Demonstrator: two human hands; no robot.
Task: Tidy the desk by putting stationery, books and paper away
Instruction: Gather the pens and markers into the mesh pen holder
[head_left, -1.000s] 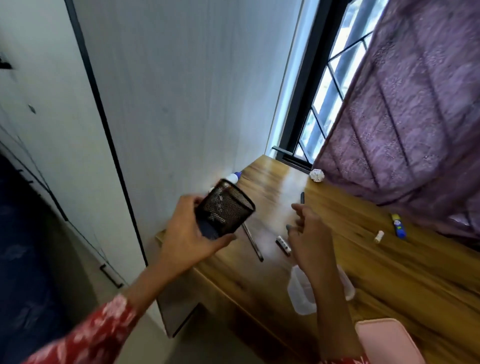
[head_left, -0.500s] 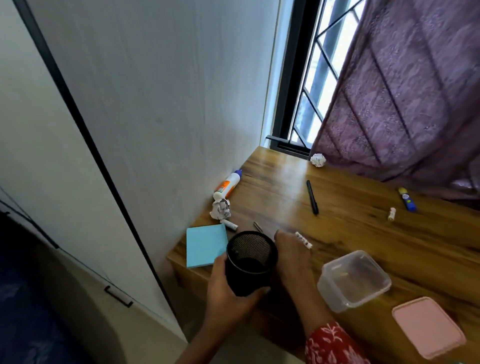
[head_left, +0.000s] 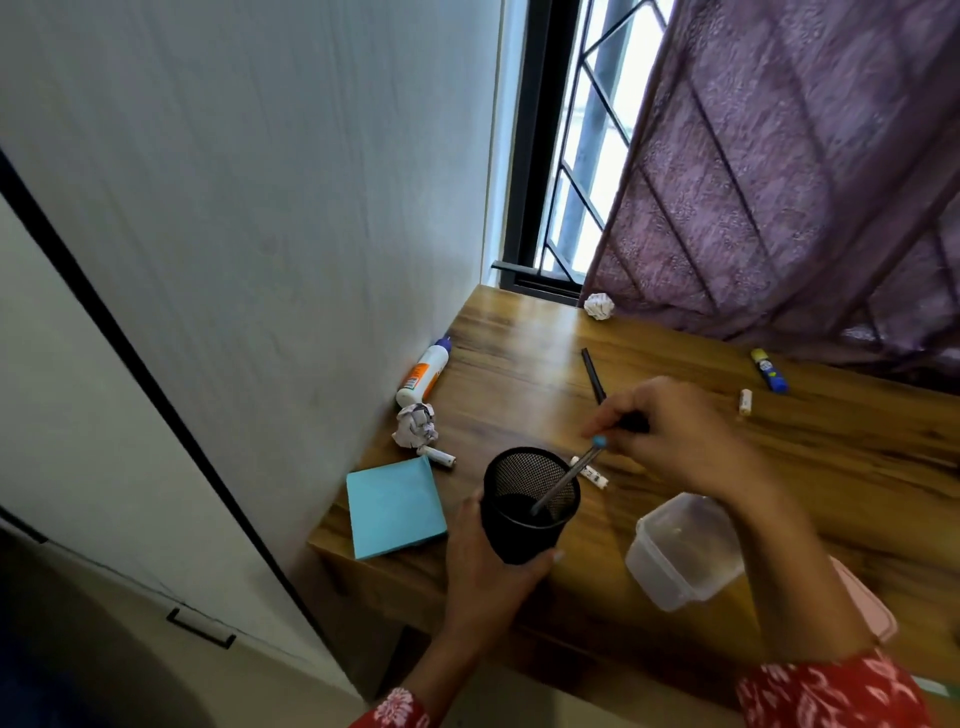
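My left hand (head_left: 483, 571) grips a black mesh pen cup (head_left: 514, 540) upright at the near edge of the wooden desk (head_left: 519, 338). A silver pen with a blue end (head_left: 571, 475) leans inside the cup. Just beyond it, my right hand (head_left: 675, 436) curls its fingers around the near end of a black pen (head_left: 592, 371) lying on the desk. A blue sticky-note pad (head_left: 395, 506) lies left of the cup. A glue bottle (head_left: 423, 371) and a crumpled paper ball (head_left: 414, 425) rest against the wall.
An open clear plastic container (head_left: 680, 551) stands right of the cup, a pink lid (head_left: 872, 608) beyond my forearm. Small white cylinders (head_left: 439, 457) (head_left: 589, 472) (head_left: 745, 401), a blue glue stick (head_left: 769, 370) and another paper ball (head_left: 599, 305) are scattered about. Purple curtain at back.
The cup came down from the air to the desk edge. The silver pen went from the desk into the cup, and my right hand moved away to the black pen.
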